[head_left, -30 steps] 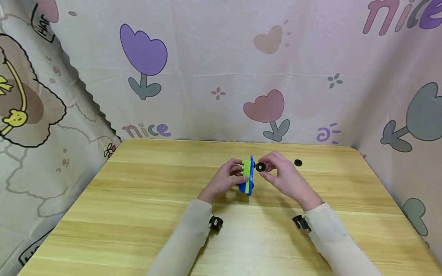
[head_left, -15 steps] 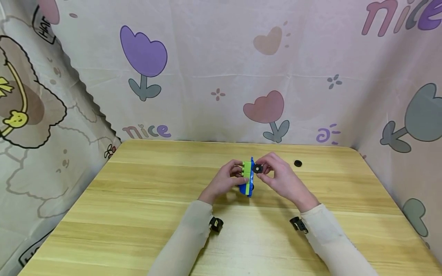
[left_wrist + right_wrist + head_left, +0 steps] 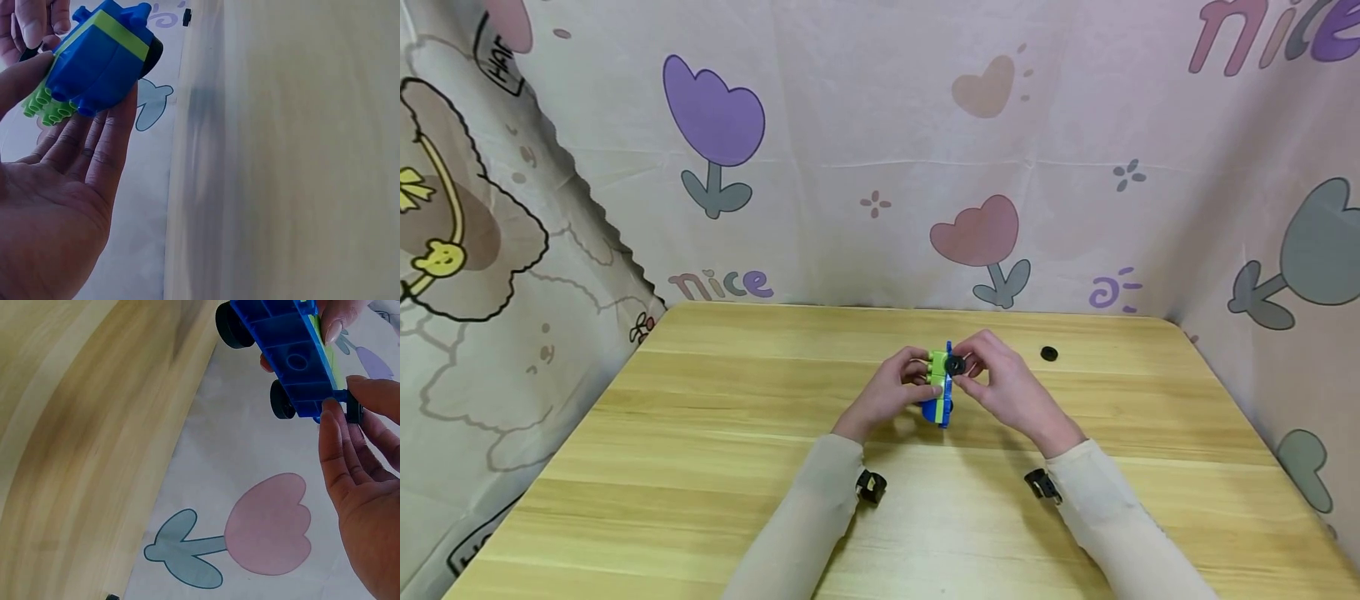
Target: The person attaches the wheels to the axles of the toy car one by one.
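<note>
A blue and lime-green toy car [image 3: 938,387] of building blocks is held on its side in my left hand [image 3: 886,392], thumb on one face and fingers behind. In the left wrist view, green studs [image 3: 50,106] point down beside the fingers. My right hand [image 3: 1011,390] pinches a small black wheel [image 3: 955,366] against the car's base. The right wrist view shows that wheel [image 3: 354,410] at a blue axle stub by one corner; how far it sits on the stub I cannot tell. Two black wheels [image 3: 282,400] are on the opposite side of the blue chassis [image 3: 294,353].
Another black wheel [image 3: 1049,353] lies flat on the wooden table [image 3: 700,433], behind and right of my right hand. A patterned cloth [image 3: 850,100] hangs beyond the table's back edge. Both wrists carry a small black camera [image 3: 871,487].
My right hand has moved left, bringing the wheel from just beside the car up against its base. The wheel has turned slightly. My left hand and the car stay nearly still.
</note>
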The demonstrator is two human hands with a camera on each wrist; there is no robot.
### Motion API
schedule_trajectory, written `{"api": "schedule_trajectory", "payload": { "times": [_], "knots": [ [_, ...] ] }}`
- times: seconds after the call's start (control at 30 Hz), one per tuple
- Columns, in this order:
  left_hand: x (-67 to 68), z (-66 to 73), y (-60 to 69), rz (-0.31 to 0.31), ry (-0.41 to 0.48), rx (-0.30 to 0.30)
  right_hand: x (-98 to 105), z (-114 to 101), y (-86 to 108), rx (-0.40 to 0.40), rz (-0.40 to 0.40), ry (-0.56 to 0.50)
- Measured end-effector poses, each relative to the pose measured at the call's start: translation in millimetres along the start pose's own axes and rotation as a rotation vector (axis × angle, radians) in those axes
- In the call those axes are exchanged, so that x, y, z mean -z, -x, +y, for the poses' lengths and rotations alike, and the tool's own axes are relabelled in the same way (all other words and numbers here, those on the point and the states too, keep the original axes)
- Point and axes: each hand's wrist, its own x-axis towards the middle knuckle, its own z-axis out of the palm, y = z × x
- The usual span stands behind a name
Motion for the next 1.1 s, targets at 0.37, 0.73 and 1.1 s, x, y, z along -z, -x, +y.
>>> {"api": "schedule_trajectory", "payload": {
  "times": [0.37,0.73,1.1],
  "knots": [
    [-1.1,-2.2,-1.0,-0.014,0.002,-0.024,-1.5,0.4,1.5,-0.032,-0.009,-0.014],
    [-0.4,-2.2,1.1,-0.021,0.054,-0.047,-2.2,-4.5,0.5,-0.008,0.002,-0.078],
    [-2.9,-1.6,1.6,0.01,0.06,-0.025,-8.5,-1.8,1.5,0.035,-0.004,-0.149]
  ]
}}
